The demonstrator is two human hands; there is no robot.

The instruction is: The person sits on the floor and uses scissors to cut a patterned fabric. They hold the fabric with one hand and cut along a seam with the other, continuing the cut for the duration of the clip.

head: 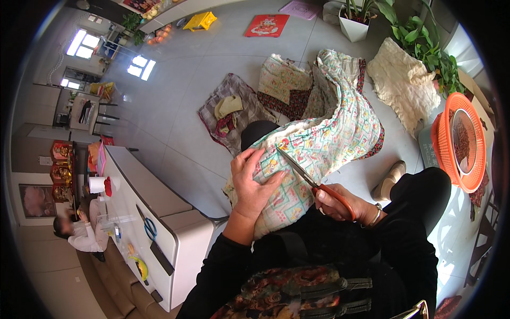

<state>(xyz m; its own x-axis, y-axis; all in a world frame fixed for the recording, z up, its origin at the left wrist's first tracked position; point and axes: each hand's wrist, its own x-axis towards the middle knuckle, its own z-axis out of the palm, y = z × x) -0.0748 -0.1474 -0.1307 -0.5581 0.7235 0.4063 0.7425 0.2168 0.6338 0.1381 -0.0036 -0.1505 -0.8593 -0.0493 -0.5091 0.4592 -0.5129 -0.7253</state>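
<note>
A padded patterned quilt cloth [350, 131] lies over my lap and trails onto the floor, white batting showing along its edge. On it my left hand [255, 179] rests flat, fingers spread a little, thumb apart. My right hand [338, 201] holds scissors with red-brown handles [338, 199]; their blades lie against the cloth, tips pointing toward my left fingertips. Whether the blades are parted is hard to tell. Beyond my knee is a grey checked cloth [223, 107] with small scraps on it. A cream piece of batting [402, 79] lies on the floor at the right.
At the left stands a white table [159, 215] with blue-handled scissors [149, 227] and a cut fruit [139, 267]. A person [85, 235] sits on the brown sofa behind it. Orange baskets [450, 147] stand at the right, near potted plants [354, 24]. A yellow stool [200, 21] is farther off.
</note>
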